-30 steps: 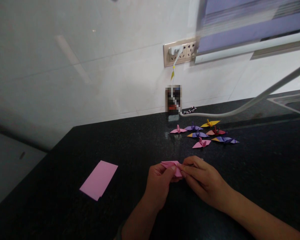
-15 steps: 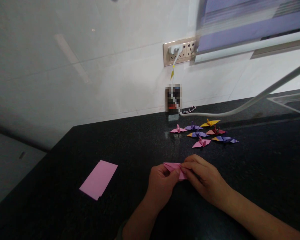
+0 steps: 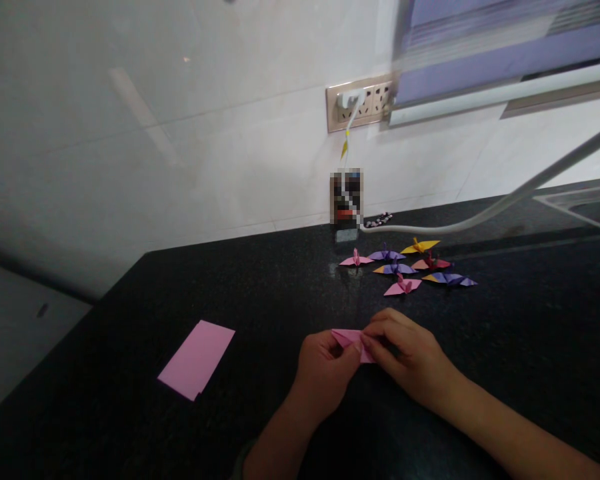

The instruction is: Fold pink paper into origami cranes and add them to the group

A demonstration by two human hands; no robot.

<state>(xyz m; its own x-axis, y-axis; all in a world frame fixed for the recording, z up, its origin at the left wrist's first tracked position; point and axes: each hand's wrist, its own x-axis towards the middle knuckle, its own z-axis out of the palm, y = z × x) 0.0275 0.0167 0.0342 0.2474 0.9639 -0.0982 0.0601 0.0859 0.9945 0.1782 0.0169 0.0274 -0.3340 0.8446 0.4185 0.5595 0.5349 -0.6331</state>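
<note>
Between my hands is a small folded piece of pink origami paper, held just over the dark countertop. My left hand grips its left part, with the thumb lying across the front. The fingertips of my right hand pinch its right side, thumb close to index finger. Part of the paper is hidden behind the fingers. Beyond my hands stands a group of several folded paper cranes, among them a pink crane, a purple crane and a yellow crane.
Flat pink paper sheets lie on the black countertop to the left. A white cable runs along the back right, near a blurred-out upright object at the wall. A plug sits in the wall socket above.
The folded pink paper has shifted slightly down and to the right between my fingers. Both hands keep their hold; the cranes and sheets stay put.
</note>
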